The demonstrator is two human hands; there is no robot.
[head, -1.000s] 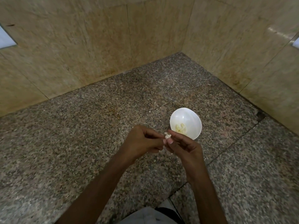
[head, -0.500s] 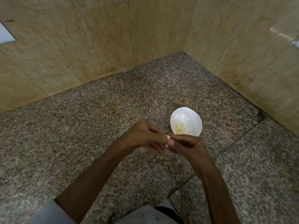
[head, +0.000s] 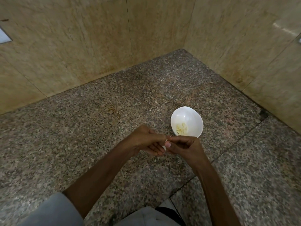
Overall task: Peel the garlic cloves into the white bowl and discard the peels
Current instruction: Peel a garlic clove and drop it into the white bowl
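A white bowl [head: 187, 116] sits on the speckled granite floor, with several peeled pale garlic cloves [head: 182, 128] lying in its bottom. Just in front of the bowl, my left hand [head: 147, 141] and my right hand [head: 182, 146] meet fingertip to fingertip. Between them they pinch a small white garlic clove [head: 164, 146], mostly hidden by the fingers. My right thumb presses on the clove from the front.
The granite floor [head: 97, 128] runs back into a corner formed by two beige stone walls [head: 81, 46]. A floor seam [head: 228, 149] runs diagonally to the right of my hands. Grey cloth on my knees [head: 53, 211] fills the bottom edge.
My hands have turned against each other on the clove, so less of it shows. The view tipped down slightly, bringing my grey clothing into the bottom edge.
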